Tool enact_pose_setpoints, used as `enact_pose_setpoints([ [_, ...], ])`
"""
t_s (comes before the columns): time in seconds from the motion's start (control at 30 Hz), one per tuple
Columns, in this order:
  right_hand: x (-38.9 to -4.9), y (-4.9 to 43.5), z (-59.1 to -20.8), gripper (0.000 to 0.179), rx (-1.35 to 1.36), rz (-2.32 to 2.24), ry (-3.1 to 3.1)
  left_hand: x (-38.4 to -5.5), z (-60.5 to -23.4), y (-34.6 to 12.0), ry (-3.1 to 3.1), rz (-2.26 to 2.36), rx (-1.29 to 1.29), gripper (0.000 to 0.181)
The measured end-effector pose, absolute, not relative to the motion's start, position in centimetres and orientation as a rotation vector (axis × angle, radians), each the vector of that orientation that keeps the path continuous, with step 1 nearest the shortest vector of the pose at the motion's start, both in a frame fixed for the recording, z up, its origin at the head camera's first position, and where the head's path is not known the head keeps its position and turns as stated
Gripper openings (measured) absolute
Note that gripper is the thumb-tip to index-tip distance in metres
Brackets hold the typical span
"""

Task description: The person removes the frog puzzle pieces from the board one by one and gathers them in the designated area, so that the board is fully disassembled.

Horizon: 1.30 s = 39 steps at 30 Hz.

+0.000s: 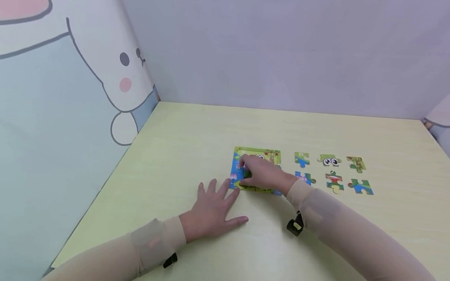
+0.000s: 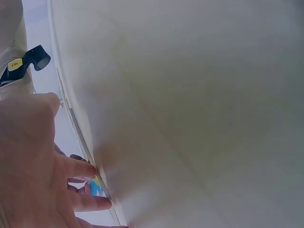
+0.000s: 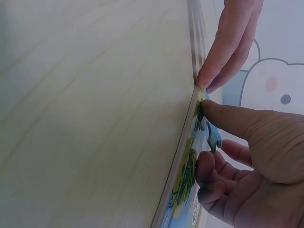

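Observation:
A jigsaw puzzle board [image 1: 236,160] with a blue and green picture lies on the table. Over its left half my right hand [image 1: 262,173] bends down. Thumb and fingers pinch a puzzle piece [image 3: 213,137] whose blue-green edge stands tilted up from the board in the right wrist view. From above, that hand hides most of the piece and the board's middle. My left hand [image 1: 212,210] lies spread on the table, its straight fingertips touching the board's lower left corner. Part of the board also shows behind the left fingers in the left wrist view.
Right of the board, loose puzzle pieces lie in two rows, among them one with eyes [image 1: 330,161], one with a red mouth [image 1: 334,182] and a green corner piece [image 1: 356,163]. A pale wall [image 1: 287,56] stands behind the table [image 1: 188,135].

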State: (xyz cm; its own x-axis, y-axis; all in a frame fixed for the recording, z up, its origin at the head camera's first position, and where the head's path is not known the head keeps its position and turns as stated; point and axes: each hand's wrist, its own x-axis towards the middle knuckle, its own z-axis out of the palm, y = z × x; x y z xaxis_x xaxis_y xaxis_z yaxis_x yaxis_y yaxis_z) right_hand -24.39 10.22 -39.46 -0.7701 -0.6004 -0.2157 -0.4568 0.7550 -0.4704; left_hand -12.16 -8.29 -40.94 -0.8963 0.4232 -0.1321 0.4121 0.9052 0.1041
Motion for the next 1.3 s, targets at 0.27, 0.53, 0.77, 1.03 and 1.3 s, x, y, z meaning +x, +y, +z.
enact_pose_setpoints([
  [0.27, -24.1, 10.1, -39.0, 0.045, -0.821, -0.581, 2.600, -12.0, -40.9, -8.3, 2.925, 0.074, 0.651, 0.081],
  [0.53, -24.3, 10.4, -38.9, 0.023, -0.852, -0.738, 2.555, -12.1, -40.7, -8.3, 2.952, 0.070, 0.660, 0.080],
  [0.77, -24.3, 10.7, -38.5, 0.020, -0.822, -0.927, 2.486, -12.2, -40.5, -8.3, 2.986, 0.069, 0.688, 0.078],
  [1.03, -24.7, 14.5, -36.9, 0.023, -0.742, -0.984, 2.472, -12.3, -40.3, -8.2, 2.955, 0.095, 0.683, 0.078],
  [1.3, -24.0, 21.4, -36.0, 0.019, -0.695, -0.824, 2.446, -12.2, -40.4, -8.2, 2.959, 0.114, 0.672, 0.078],
])
